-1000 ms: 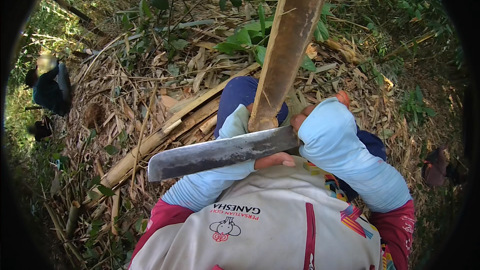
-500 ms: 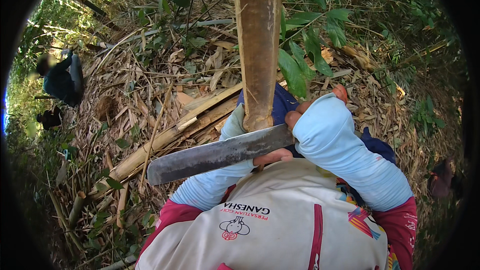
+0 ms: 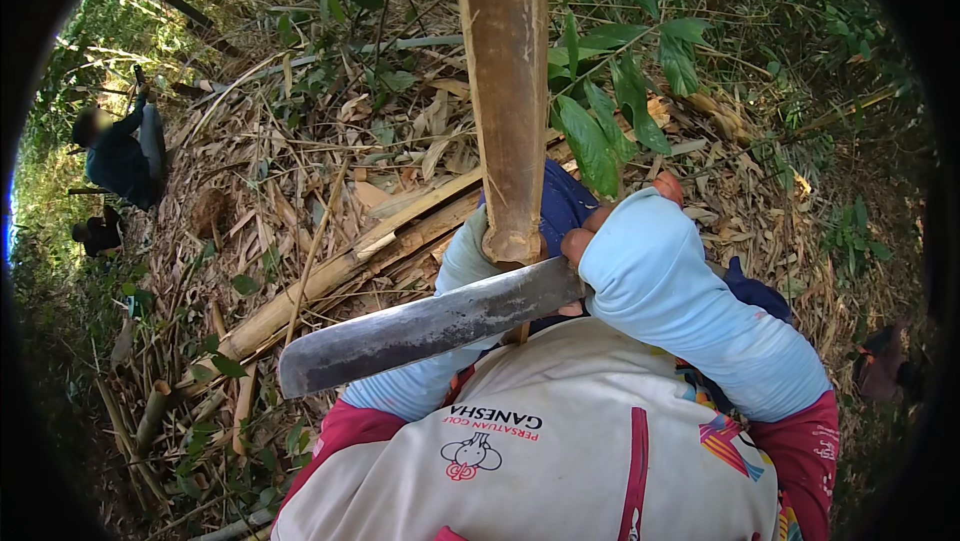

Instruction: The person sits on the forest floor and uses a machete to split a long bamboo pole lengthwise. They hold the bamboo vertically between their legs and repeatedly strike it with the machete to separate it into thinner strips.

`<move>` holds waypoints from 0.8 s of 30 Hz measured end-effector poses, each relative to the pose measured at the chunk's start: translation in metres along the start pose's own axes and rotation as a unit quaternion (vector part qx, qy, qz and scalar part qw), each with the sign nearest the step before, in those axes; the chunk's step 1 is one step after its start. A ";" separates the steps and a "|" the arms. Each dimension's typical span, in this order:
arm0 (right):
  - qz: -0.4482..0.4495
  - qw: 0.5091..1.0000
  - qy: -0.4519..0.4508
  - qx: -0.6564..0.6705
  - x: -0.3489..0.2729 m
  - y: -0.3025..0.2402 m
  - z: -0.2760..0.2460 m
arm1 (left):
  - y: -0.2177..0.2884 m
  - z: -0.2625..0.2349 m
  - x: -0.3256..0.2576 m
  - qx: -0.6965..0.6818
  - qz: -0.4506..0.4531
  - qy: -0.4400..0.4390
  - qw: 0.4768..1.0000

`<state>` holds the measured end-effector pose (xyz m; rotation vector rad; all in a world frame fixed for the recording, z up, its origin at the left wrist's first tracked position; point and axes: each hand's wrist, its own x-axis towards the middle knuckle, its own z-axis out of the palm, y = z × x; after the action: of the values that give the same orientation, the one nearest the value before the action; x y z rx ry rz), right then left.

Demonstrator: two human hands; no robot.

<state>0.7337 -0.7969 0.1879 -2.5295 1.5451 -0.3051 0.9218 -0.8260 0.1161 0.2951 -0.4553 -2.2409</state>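
A machete point(image 3: 420, 329) with a broad, dark, worn blade is in my right hand point(image 3: 578, 241), whose curled fingers show beside a light blue sleeve cuff. Its blade slants down to the left across my front. Just above the blade is the lower end of a long split bamboo piece point(image 3: 508, 101), which runs up and away from me, brown face upward. A sliver of my left hand point(image 3: 571, 309) shows under the blade near the machete's grip end. The blade hides the rest of it, so its fingers cannot be read. Past my right cuff pokes an orange-red tip point(image 3: 668, 186) I cannot identify.
Split bamboo lengths point(image 3: 330, 286) lie diagonally at left on dry leaf litter. A leafy green plant point(image 3: 595, 131) hangs beside the bamboo piece. Cut bamboo stubs point(image 3: 153, 413) stand at lower left. A person point(image 3: 125, 161) in dark clothing sits far left.
The machete has shifted slightly left, its tip lower. The bamboo piece has moved slightly left, and a gap now shows above the blade. My left fingers have become more hidden.
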 end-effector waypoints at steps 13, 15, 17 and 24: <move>-0.027 0.991 0.097 -0.086 -0.003 0.004 0.015 | 0.010 0.002 -0.012 0.521 0.130 -0.015 0.843; -0.008 0.993 0.087 -0.084 -0.003 -0.001 0.015 | 0.003 -0.008 -0.014 0.524 0.186 -0.013 0.831; -0.014 0.993 0.084 -0.078 -0.003 0.000 0.014 | 0.001 -0.008 -0.015 0.546 0.221 -0.002 0.808; -0.018 0.992 0.094 -0.084 -0.001 0.007 0.023 | -0.001 0.011 -0.025 0.525 0.059 0.079 0.846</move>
<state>0.7332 -0.7979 0.1641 -2.7294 1.6565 -0.4476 0.9330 -0.8035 0.1271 0.9618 -1.5390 -1.6155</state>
